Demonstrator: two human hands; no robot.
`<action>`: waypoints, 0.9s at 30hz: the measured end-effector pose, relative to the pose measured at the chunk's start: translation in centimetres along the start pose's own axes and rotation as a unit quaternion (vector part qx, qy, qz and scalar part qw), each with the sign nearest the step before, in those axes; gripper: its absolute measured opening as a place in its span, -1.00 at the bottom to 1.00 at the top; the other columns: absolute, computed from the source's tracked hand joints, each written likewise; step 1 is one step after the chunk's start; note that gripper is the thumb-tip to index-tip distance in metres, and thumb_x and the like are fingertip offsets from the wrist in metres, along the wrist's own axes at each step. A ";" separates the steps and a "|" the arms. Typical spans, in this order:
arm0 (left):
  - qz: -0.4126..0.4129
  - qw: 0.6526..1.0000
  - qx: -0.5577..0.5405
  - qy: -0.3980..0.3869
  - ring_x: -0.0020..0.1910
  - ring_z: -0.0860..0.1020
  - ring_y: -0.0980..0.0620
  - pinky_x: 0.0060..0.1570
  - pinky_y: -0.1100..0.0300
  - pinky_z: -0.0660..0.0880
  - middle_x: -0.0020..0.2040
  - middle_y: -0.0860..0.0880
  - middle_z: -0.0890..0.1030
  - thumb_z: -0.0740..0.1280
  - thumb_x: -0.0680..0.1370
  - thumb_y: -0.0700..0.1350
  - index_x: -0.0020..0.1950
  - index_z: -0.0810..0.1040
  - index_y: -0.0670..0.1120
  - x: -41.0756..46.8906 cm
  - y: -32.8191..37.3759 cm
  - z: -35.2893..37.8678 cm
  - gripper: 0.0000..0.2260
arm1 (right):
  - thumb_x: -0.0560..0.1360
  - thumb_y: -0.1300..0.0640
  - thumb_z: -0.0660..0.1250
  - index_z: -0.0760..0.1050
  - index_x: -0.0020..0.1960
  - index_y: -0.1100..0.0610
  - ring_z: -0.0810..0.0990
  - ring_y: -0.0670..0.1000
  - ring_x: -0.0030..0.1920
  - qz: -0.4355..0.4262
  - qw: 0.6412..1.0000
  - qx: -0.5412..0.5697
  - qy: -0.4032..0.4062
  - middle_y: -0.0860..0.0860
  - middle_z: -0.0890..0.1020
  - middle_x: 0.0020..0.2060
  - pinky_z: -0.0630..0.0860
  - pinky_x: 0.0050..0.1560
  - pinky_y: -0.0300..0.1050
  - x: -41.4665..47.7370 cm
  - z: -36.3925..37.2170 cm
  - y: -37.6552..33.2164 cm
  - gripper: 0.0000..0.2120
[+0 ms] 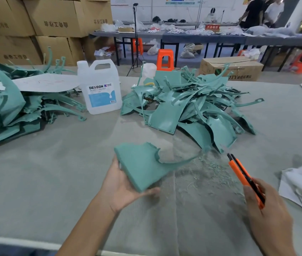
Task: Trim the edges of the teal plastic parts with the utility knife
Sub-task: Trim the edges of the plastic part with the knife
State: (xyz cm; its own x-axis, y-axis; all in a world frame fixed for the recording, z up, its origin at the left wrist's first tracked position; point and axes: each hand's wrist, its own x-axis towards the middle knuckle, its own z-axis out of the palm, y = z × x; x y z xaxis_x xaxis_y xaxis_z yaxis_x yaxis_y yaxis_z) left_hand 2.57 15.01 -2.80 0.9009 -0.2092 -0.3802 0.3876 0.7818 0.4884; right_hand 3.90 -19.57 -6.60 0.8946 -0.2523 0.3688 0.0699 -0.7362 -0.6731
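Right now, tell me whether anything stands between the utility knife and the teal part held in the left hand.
Nothing visible does. The right hand holds the utility knife apart from the teal part in the left hand; between them lies only open space above shavings on the table.

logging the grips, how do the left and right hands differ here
The left hand holds a teal part; the right hand grips the orange utility knife. The left hand shows its palm; the right hand shows its back. Both are bare, above the grey table.
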 end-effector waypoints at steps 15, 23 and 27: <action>0.332 0.868 0.288 0.229 0.00 0.69 -0.03 0.08 0.04 0.57 0.01 -0.03 0.73 0.42 0.54 -0.29 0.09 0.65 -0.10 2.0 0.0 -2.2 -0.83 | 0.48 -0.01 0.50 0.64 0.11 0.02 0.51 0.10 0.01 -0.028 0.997 -0.069 -0.035 -0.04 0.52 -0.08 0.38 0.04 -0.07 0.0 0.5 0.5 -0.77; 0.396 0.800 0.406 0.194 -0.07 0.64 0.26 -0.15 0.42 0.50 -0.06 0.22 0.70 0.39 0.55 0.02 0.05 0.64 0.35 1.8 -2.6 -1.6 -0.80 | 0.47 0.06 0.49 0.60 0.20 -0.06 0.45 -0.03 -0.03 0.021 1.000 -0.011 -0.017 -0.06 0.52 -0.08 0.34 0.01 -0.08 -0.3 0.0 -0.2 -0.69; 0.389 0.781 0.447 0.197 -0.36 0.50 0.29 -0.37 0.44 0.37 -0.33 0.27 0.60 0.33 0.54 0.21 0.04 0.63 0.28 2.1 -3.4 -1.5 -0.86 | 0.46 -0.04 0.47 0.53 0.10 -0.27 0.59 0.01 -0.22 0.055 0.992 0.103 -0.046 -0.10 0.63 -0.22 0.46 -0.15 -0.12 -2.1 0.2 -3.2 -0.74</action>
State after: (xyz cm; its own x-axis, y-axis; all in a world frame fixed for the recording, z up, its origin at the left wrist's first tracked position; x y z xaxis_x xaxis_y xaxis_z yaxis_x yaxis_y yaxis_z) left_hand 2.82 12.85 -6.43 0.8698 0.4601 0.1779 -0.1067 -0.1766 0.9785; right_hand 1.91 -16.50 -5.34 0.9379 -0.2579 0.2318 0.0502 -0.5605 -0.8267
